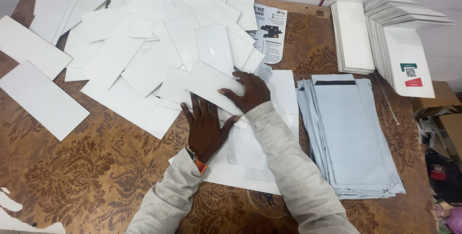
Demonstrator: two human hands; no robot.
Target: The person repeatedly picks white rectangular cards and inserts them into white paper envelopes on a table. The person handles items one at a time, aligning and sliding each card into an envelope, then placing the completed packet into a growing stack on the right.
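Cards [144, 46] left — mailers [351, 138] right.

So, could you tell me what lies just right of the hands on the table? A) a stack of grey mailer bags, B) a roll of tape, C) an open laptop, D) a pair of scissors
A: a stack of grey mailer bags lies flat on the table, right of the right hand and left hand, which press on white cards.
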